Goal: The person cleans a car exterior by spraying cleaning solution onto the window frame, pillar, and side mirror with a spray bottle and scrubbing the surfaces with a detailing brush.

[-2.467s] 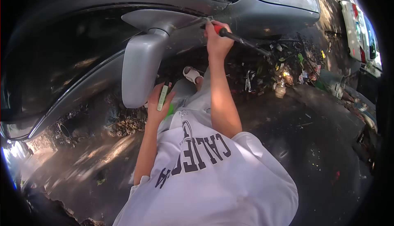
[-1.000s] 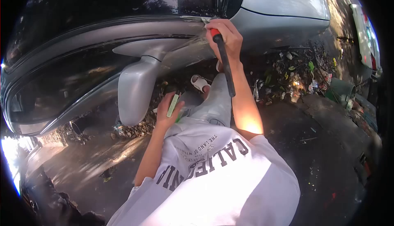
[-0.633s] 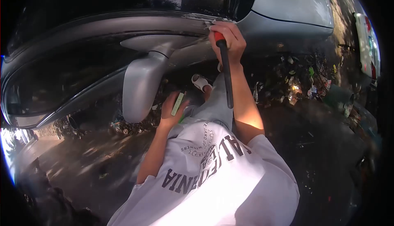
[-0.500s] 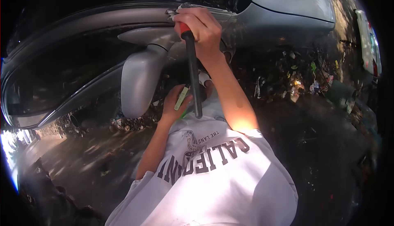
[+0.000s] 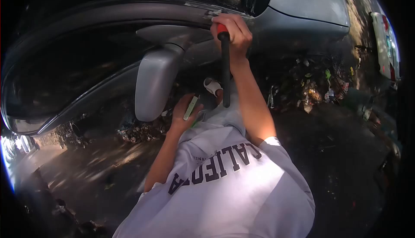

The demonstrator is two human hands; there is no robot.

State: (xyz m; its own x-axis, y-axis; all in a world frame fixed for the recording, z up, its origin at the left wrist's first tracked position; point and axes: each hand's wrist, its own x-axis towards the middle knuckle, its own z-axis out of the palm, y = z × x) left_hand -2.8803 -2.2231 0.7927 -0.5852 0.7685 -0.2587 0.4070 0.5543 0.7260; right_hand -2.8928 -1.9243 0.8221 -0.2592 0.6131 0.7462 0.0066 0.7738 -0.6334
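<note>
My right hand [image 5: 237, 32] is closed around a brush [image 5: 225, 69] with a black handle and a red collar. The handle's free end points down towards my body, and the bristle end is hidden behind my fingers. The hand is at the base of the windshield pillar of a grey car [image 5: 302, 4], where whitish smears [image 5: 216, 12] mark the trim. Lower down, my left hand [image 5: 183, 110] is closed on a slim, pale green flat object [image 5: 190, 107] whose kind I cannot make out. That hand is beside the car's side mirror [image 5: 156, 82].
The dark side window [image 5: 78, 65] stretches away to the left. Leaves and litter [image 5: 315, 93] lie on the ground at right. Another, white vehicle [image 5: 384, 43] stands at the far right. My sandalled foot [image 5: 212, 86] shows below the car.
My right hand and the brush have moved right along the trim, uncovering whitish smears. My left hand stays at about the same place, still holding the pale green object.
</note>
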